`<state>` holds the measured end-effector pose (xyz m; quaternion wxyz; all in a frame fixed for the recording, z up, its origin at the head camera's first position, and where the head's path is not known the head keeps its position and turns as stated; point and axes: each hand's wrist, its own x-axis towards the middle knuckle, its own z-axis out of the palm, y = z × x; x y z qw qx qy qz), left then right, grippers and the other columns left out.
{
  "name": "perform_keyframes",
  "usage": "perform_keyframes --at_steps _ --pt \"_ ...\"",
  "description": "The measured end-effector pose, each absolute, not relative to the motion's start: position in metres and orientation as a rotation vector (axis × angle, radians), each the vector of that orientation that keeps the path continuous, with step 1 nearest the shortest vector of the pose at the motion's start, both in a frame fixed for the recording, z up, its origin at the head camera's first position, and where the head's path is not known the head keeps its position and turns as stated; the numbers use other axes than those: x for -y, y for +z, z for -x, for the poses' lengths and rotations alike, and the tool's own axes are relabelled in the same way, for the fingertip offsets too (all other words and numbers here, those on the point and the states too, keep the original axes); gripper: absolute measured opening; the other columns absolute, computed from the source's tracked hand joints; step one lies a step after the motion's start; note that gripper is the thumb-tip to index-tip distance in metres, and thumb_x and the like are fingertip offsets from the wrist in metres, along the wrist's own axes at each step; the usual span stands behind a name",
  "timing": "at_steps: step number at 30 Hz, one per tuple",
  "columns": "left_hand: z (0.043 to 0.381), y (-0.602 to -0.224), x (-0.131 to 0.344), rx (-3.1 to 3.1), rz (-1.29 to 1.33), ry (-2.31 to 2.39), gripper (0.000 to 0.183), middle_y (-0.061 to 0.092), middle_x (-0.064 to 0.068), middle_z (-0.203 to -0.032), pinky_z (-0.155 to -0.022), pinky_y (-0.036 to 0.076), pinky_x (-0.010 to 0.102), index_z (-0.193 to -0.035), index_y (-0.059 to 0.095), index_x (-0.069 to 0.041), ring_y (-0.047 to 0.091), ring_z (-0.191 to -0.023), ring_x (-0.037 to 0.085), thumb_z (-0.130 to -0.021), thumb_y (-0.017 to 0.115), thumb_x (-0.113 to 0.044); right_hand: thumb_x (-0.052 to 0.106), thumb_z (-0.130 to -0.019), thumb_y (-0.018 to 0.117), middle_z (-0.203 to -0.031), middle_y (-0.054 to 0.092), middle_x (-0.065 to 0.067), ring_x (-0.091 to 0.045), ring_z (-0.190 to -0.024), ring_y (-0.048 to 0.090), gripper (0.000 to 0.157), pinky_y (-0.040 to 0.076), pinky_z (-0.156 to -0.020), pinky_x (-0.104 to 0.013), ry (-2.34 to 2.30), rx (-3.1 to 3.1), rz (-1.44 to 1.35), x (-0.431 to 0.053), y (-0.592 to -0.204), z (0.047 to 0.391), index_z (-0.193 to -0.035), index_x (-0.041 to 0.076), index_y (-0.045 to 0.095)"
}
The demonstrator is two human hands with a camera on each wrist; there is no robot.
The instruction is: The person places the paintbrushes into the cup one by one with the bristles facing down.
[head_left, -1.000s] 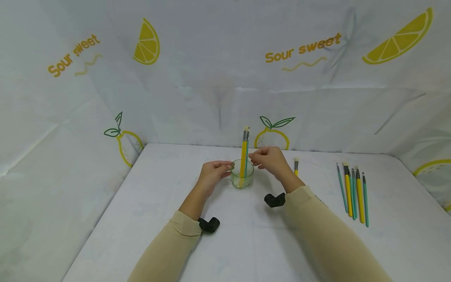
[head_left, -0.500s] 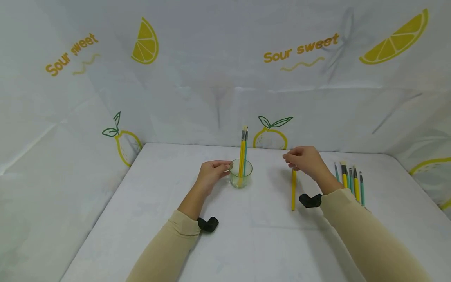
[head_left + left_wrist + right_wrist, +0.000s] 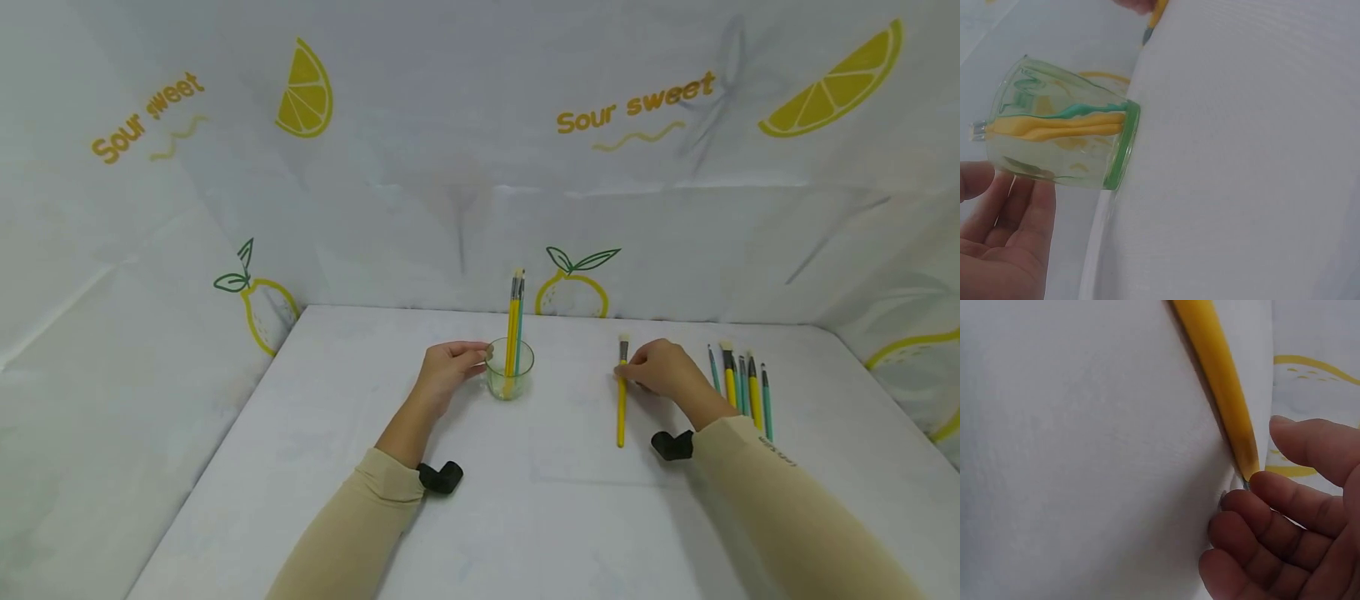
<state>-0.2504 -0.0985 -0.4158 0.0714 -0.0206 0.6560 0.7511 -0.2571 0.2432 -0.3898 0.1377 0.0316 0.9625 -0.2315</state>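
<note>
A clear greenish drinking glass [image 3: 495,385] stands upright on the table, holding two yellow paintbrushes [image 3: 513,321] and a teal one, bristles up. My left hand [image 3: 442,375] pinches its rim from the left; in the left wrist view the thumb is by the mouth and the other fingers lie along the wall of the glass [image 3: 1085,175]. Farther right, a single yellow paintbrush [image 3: 621,417] lies on the table with its bristles away from me. My right hand [image 3: 667,371] is at its upper handle. In the right wrist view, fingertips meet the yellow handle [image 3: 1222,381] near the ferrule, the thumb standing apart.
Several teal and yellow paintbrushes [image 3: 753,392] lie side by side to the right, partly behind my right forearm. A white cloth wall [image 3: 420,217] with lemon prints rises at the table's back edge. Black wrist devices [image 3: 441,478] sit on both wrists.
My right hand has moved right from beside the glass to the lone yellow paintbrush and come down to its handle. My left hand stays at the glass rim.
</note>
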Motion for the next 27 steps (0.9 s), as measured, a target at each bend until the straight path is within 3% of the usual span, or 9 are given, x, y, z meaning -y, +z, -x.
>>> perform_keyframes --at_steps 15,27 --pt "0.251 -0.4172 0.0991 -1.979 0.05 2.255 0.02 0.071 0.014 -0.113 -0.091 0.059 0.035 -0.107 0.071 0.007 0.068 -0.101 0.018 -0.091 0.064 -0.004 0.041 -0.086 0.071 -0.057 0.048 0.001 -0.014 -0.055 0.049 0.04 0.043 -0.05 -0.023 -0.659 -2.69 -0.194 -0.2364 -0.3945 0.2654 -0.069 0.007 0.057" --pt "0.2506 -0.417 0.099 -1.98 0.05 2.254 0.021 0.07 0.015 -0.114 -0.094 0.057 0.038 -0.108 0.071 0.007 0.068 -0.101 0.017 -0.091 0.064 -0.003 0.038 -0.086 0.07 -0.059 0.044 0.002 -0.014 -0.056 0.047 0.036 0.041 -0.051 -0.023 -0.653 -2.685 -0.188 -0.2356 -0.3945 0.2632 -0.072 0.006 0.058"
